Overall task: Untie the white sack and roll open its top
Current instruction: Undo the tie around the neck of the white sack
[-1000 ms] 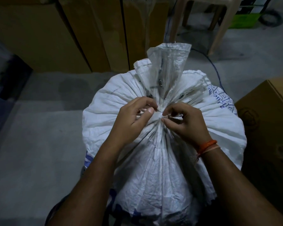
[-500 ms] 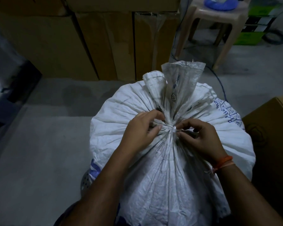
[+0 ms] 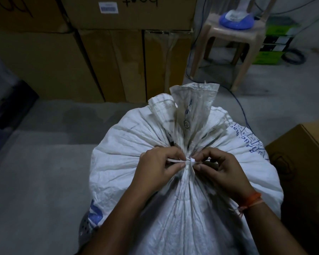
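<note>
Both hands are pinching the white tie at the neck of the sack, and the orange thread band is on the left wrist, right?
Not quite. In the head view both hands, left hand and right hand, do pinch the white tie at the sack neck, but the orange thread band is on the right wrist.

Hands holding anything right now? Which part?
Both pinch the white tie at the neck of the sack: left hand on the strand running left, right hand at the knot's right side.
</note>
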Action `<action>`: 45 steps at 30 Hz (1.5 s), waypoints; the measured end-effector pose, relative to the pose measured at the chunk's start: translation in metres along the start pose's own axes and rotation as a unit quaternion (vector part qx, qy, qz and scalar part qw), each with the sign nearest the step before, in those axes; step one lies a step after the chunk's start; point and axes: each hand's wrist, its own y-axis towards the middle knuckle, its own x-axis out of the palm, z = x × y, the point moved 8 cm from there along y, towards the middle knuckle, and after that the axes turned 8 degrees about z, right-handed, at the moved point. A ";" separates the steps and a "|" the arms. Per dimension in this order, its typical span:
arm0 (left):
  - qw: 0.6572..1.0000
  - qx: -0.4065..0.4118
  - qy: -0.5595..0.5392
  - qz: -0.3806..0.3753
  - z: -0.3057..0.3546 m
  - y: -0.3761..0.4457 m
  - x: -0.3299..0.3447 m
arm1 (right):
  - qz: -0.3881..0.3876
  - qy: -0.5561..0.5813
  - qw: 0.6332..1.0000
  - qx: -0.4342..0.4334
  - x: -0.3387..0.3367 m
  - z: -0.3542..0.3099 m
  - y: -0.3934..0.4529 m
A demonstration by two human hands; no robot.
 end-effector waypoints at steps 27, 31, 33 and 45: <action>0.989 -0.116 -0.089 -0.036 -0.017 -0.008 0.018 | -0.008 -0.023 0.999 0.021 0.009 0.012 -0.003; 0.990 -0.106 -0.082 -0.049 -0.015 -0.007 0.018 | -0.005 -0.016 1.000 0.021 0.007 0.011 -0.002; 0.989 -0.106 -0.092 -0.048 -0.013 -0.007 0.017 | 0.001 -0.011 1.000 0.024 0.007 0.008 -0.002; 0.989 -0.090 -0.120 0.004 -0.001 -0.003 0.007 | 0.041 0.033 0.998 0.033 -0.001 0.000 0.000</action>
